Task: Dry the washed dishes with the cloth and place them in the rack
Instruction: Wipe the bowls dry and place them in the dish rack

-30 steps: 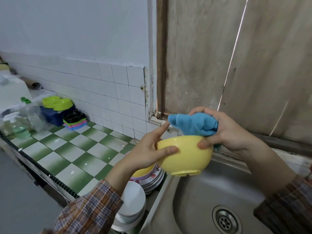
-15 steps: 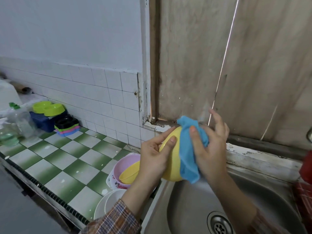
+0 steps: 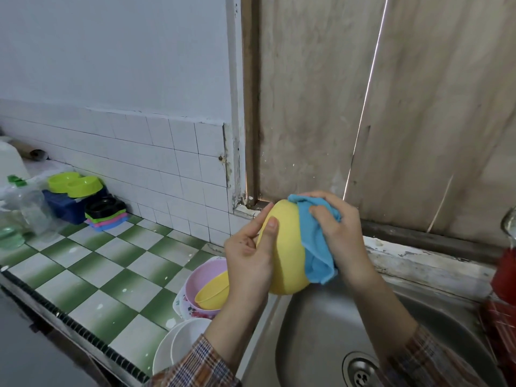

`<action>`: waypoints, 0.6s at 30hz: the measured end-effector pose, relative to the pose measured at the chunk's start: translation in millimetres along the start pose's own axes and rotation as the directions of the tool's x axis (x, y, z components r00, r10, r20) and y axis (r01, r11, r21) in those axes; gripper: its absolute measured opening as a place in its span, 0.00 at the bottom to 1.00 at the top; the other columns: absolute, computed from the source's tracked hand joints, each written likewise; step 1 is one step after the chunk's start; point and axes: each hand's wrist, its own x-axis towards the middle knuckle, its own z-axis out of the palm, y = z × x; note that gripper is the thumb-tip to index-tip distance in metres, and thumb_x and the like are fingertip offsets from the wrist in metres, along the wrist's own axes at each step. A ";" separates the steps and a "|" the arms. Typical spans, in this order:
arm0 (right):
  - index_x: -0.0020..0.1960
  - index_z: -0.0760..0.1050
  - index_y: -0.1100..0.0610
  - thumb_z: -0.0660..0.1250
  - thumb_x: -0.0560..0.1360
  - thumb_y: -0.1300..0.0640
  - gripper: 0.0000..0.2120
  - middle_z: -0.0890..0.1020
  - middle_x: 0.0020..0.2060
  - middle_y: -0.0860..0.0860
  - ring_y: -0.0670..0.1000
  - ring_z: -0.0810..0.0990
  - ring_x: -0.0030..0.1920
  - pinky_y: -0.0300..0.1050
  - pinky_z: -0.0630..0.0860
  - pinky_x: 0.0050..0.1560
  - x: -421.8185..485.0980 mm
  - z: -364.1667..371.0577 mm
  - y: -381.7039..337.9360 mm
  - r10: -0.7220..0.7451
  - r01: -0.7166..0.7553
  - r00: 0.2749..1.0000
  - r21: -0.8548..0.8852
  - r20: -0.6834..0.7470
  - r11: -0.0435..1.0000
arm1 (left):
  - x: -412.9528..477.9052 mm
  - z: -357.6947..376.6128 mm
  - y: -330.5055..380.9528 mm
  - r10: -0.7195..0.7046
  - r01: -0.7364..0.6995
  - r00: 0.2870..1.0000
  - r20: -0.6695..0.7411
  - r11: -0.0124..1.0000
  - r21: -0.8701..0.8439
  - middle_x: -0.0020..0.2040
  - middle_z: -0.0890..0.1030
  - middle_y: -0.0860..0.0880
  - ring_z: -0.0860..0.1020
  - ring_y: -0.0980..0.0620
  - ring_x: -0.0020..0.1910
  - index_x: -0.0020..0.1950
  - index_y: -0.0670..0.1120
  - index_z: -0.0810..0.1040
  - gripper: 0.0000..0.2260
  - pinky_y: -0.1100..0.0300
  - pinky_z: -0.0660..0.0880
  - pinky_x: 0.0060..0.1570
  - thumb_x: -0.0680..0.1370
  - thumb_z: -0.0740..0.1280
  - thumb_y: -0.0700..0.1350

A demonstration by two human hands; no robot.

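- Head view: the yellow bowl is held in the air over the near-left edge of the steel sink. It is tipped on its side, with the mouth turned toward the left hand.
- The left hand grips the bowl at the rim, thumb laid on the outer wall and the other fingers reaching along the edge.
- The right hand has its fingers curled over a bunched blue cloth and presses it against the bowl's outer wall and base.
- Step in hand, as I judge it: drying the outside. Done well, the left hand turns the bowl by the rim while the cloth sweeps round the wall and foot ring, then inside.
- Keep the cloth spread, not wadded, so a dry face meets the plastic. A wet plastic rim can slip, so the grip should stay firm.
- On the tiled bench a pink bowl holding a smaller yellow bowl and a stack of white plates appear to wait.
- What looks like a red wire rack shows at the right edge, well apart from the bowl.
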 end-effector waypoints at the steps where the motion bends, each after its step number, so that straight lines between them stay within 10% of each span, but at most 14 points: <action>1: 0.48 0.82 0.51 0.61 0.68 0.60 0.14 0.84 0.48 0.45 0.40 0.79 0.50 0.31 0.72 0.49 -2.7 2.1 -1.4 -0.058 0.058 0.998 -0.011 0.023 0.998 | 1.1 0.0 1.3 0.005 -0.005 1.000 0.002 1.000 0.001 0.50 0.85 0.49 0.82 0.56 0.48 0.57 0.47 0.81 0.10 0.60 0.79 0.53 0.78 0.66 0.39; 6: 0.56 0.80 0.57 0.65 0.67 0.60 0.18 0.77 0.64 0.54 0.56 0.69 0.71 0.53 0.62 0.72 -31.7 14.3 5.9 -0.534 0.586 0.798 -0.156 0.278 0.795 | 6.6 -2.9 11.6 0.010 -0.010 1.000 0.003 0.996 -0.087 0.46 0.86 0.51 0.83 0.57 0.46 0.52 0.46 0.83 0.11 0.66 0.78 0.45 0.77 0.65 0.33; 12: 0.60 0.79 0.55 0.64 0.66 0.53 0.23 0.82 0.56 0.46 0.48 0.79 0.56 0.44 0.74 0.54 -7.1 1.4 1.8 -0.078 0.078 0.997 0.209 -0.008 0.975 | 1.9 3.9 19.2 0.054 -0.054 0.999 0.001 0.996 -0.066 0.42 0.85 0.57 0.81 0.63 0.44 0.53 0.48 0.82 0.10 0.69 0.77 0.45 0.78 0.65 0.36; 18: 0.66 0.71 0.67 0.63 0.70 0.61 0.25 0.73 0.69 0.60 0.60 0.66 0.73 0.56 0.63 0.73 -45.2 30.3 14.7 -0.512 0.518 0.855 -0.059 0.085 0.853 | 9.0 -0.3 25.3 0.019 -0.089 0.956 -0.292 0.970 -0.227 0.46 0.86 0.52 0.82 0.55 0.47 0.49 0.49 0.83 0.09 0.59 0.79 0.51 0.78 0.66 0.38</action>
